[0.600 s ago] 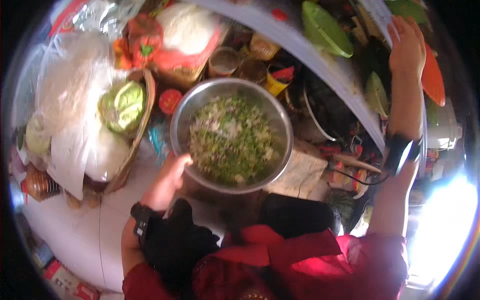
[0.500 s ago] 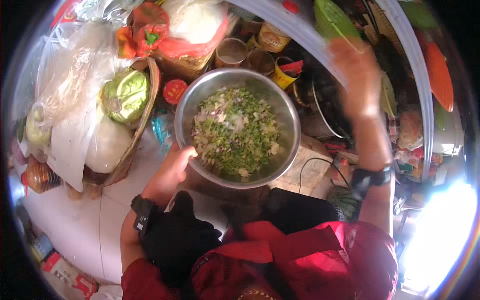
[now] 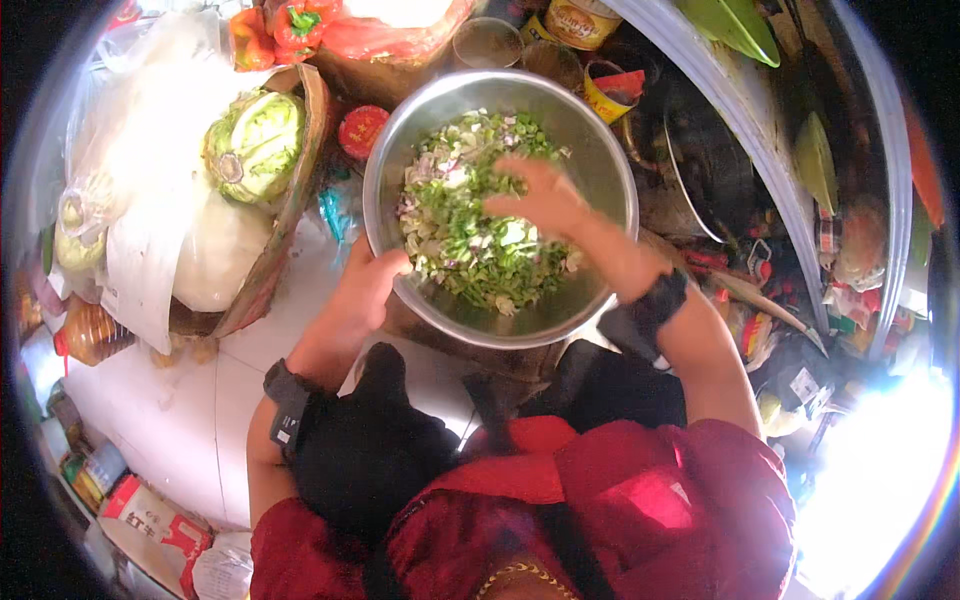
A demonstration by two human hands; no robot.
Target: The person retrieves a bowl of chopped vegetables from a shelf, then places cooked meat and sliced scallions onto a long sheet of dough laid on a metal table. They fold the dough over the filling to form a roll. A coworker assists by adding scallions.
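Note:
A wide stainless steel bowl stands in front of me, its bottom covered by chopped green and pale vegetables with purplish bits. At the near left rim, my left hand grips the bowl, thumb over the edge and the other fingers mostly hidden behind the wall. My right hand reaches in over the right side. Its fingers are spread and slightly blurred above the chopped vegetables, and I see nothing held in them. Whether the fingertips touch the vegetables I cannot tell.
On the left, a basket holds a cabbage beside plastic bags. A red-lidded jar stands close to the bowl's left side. Behind are cups, a yellow container and red peppers. A dark pan lies right, near a curved pale rail.
My right hand has come from the green object at the upper right down into the bowl. My left hand keeps its grip on the rim. The whole view has shifted slightly.

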